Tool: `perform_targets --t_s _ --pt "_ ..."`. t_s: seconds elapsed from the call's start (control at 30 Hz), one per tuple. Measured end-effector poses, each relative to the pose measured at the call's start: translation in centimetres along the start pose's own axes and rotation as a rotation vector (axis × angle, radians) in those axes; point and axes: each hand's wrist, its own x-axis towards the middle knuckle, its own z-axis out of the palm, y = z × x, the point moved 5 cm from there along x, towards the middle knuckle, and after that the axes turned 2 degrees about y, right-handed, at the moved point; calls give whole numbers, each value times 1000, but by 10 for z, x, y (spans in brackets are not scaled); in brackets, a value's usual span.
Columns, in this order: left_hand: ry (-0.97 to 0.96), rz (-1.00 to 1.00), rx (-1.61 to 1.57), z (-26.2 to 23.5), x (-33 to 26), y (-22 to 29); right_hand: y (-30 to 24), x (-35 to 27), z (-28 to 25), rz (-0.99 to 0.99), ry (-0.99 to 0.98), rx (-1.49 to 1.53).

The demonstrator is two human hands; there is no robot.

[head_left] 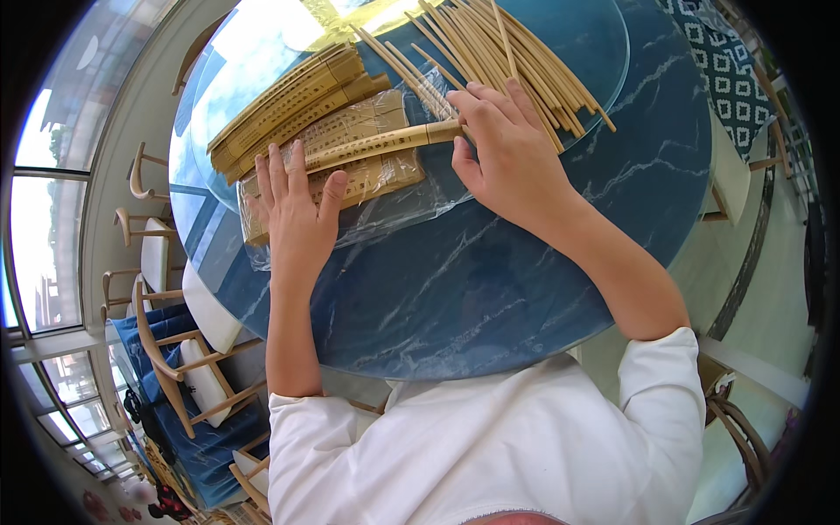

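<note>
A long, narrow tan paper chopstick sleeve [385, 143] with dark printing lies slanted across a clear plastic bag of similar sleeves [376, 178]. My left hand [297, 206] lies flat over its left end, palm down and fingers spread. At the sleeve's right end is my right hand [512, 157], thumb below and fingers stretched out above, spread apart. What lies under the right palm is hidden. Beyond the left hand a stack of tan sleeves [289, 105] rests aslant. A loose pile of wooden chopsticks [516, 61] lies beyond the right hand, with one sticking across the others.
Everything sits on a round blue marbled table [455, 306], partly on a clear glass turntable [625, 52]. A bright yellow item [350, 22] is at the far edge. Wooden chairs [188, 367] stand to the left, near large windows [52, 245]. A patterned cloth [722, 83] hangs at right.
</note>
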Motion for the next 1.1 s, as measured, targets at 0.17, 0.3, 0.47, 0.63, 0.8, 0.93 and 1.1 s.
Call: perform_targets --t_s 0.17,0.3,0.47,0.63,0.8,0.93,1.1 --pt "10 -9 -64 4 4 -15 -6 -2 -5 30 -65 -45" --pt "6 33 -71 4 6 -13 -11 -4 -6 10 -70 -55" --pt "-14 20 -49 4 6 -13 -12 -4 -3 3 -57 -116" --pt "7 39 -52 5 6 -11 -11 -4 -3 7 -71 -151" --pt "30 48 -72 6 4 -12 -11 -5 -1 39 -72 -57" --pt "71 52 -58 4 1 -8 -13 -6 -3 105 -69 96" --pt "53 42 -69 7 2 -8 -8 -8 2 128 -89 133"
